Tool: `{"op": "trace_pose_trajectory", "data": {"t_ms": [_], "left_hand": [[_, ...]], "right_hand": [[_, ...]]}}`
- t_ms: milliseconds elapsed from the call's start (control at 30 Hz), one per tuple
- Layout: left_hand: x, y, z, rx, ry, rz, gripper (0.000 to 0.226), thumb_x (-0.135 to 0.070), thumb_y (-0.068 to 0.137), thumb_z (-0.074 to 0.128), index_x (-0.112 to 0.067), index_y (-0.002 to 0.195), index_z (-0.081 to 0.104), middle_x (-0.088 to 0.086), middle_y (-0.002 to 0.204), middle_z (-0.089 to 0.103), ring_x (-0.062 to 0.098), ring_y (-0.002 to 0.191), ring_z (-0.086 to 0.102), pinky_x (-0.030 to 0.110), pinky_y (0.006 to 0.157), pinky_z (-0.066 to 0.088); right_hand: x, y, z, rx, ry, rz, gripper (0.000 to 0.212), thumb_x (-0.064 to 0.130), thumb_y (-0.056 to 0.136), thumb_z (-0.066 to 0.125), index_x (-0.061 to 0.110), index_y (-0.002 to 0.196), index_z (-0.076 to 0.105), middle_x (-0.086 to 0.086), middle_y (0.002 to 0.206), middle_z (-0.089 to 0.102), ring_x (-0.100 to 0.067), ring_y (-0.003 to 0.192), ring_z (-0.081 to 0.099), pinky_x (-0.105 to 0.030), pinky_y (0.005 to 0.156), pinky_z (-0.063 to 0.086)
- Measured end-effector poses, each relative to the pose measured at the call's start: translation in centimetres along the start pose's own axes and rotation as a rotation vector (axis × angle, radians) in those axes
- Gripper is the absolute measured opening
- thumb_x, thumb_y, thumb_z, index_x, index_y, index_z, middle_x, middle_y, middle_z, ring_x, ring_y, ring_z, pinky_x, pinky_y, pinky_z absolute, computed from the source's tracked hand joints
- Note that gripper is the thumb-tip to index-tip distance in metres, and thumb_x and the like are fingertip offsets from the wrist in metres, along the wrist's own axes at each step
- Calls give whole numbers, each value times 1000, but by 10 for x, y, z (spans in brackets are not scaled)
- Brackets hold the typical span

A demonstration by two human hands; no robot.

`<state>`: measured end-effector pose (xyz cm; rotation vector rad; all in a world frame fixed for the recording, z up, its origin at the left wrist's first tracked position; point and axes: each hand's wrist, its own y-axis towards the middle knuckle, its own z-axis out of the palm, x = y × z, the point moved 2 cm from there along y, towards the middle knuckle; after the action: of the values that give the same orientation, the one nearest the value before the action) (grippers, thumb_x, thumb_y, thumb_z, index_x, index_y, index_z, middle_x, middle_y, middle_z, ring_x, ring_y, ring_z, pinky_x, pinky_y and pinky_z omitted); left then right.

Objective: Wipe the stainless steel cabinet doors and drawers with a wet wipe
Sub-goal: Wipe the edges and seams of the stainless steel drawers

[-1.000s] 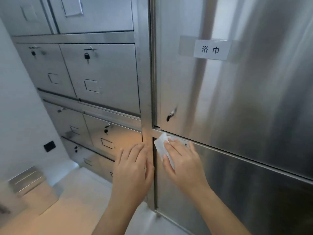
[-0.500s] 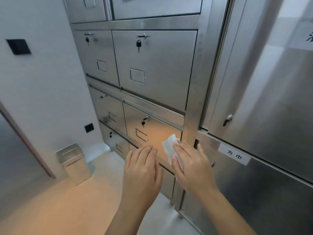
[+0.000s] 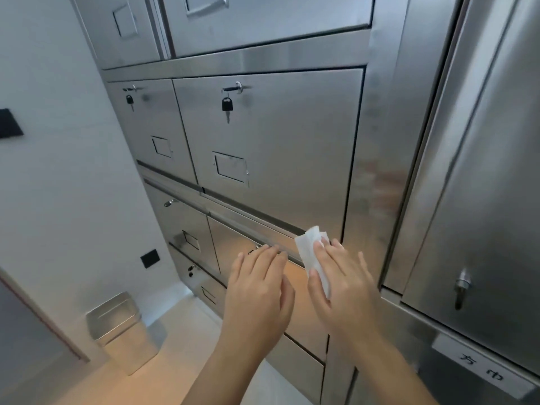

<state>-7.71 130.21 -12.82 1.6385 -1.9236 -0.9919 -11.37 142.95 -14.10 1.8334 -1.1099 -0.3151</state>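
At the cabinet's (image 3: 380,141) lower drawer (image 3: 233,238), top right corner, the left hand (image 3: 257,290) is lying flat, fingers together, empty; the right hand's (image 3: 342,285) straight fingers (image 3: 336,252) are pressing the wet wipe (image 3: 309,247) there, unpinched, so it is risking slipping.

hands: left hand (image 3: 258,290) and right hand (image 3: 346,290) bare | forearms: bare to frame edge | nails: short
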Motion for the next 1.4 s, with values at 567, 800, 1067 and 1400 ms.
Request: {"op": "trace_pose_trajectory", "data": {"t_ms": [567, 800, 1067, 1400], "left_hand": [[78, 48, 48, 29, -97, -22, 38, -18, 82, 40, -8, 104, 69, 3, 111, 67, 20, 107, 61, 43, 100, 36], [148, 74, 52, 28, -191, 99, 39, -18, 83, 40, -5, 106, 68, 8, 113, 66, 23, 108, 62, 49, 96, 44], [226, 154, 38, -69, -307, 356, 40, -20, 83, 38, -6, 108, 67, 7, 116, 65, 23, 110, 60, 49, 99, 34], [262, 234, 19, -265, -408, 525, 40, -17, 81, 40, -3, 105, 69, 11, 116, 64, 27, 109, 61, 52, 93, 45]], "right_hand": [[8, 54, 76, 51, -79, -22, 44, 25, 88, 37, -2, 108, 67, -15, 112, 66, -32, 105, 63, -59, 84, 45], [51, 80, 117, 51, -231, 57, 65, 37, 100, 12, 1, 114, 64, -13, 118, 63, -29, 110, 60, -58, 91, 39], [111, 155, 140, -87, -433, 93, 49, 29, 94, 31, 0, 112, 65, -13, 116, 65, -28, 108, 62, -55, 90, 44], [156, 236, 130, -297, -609, -27, 44, 23, 85, 40, -1, 112, 65, -14, 115, 65, -30, 109, 61, -55, 87, 46]]}}
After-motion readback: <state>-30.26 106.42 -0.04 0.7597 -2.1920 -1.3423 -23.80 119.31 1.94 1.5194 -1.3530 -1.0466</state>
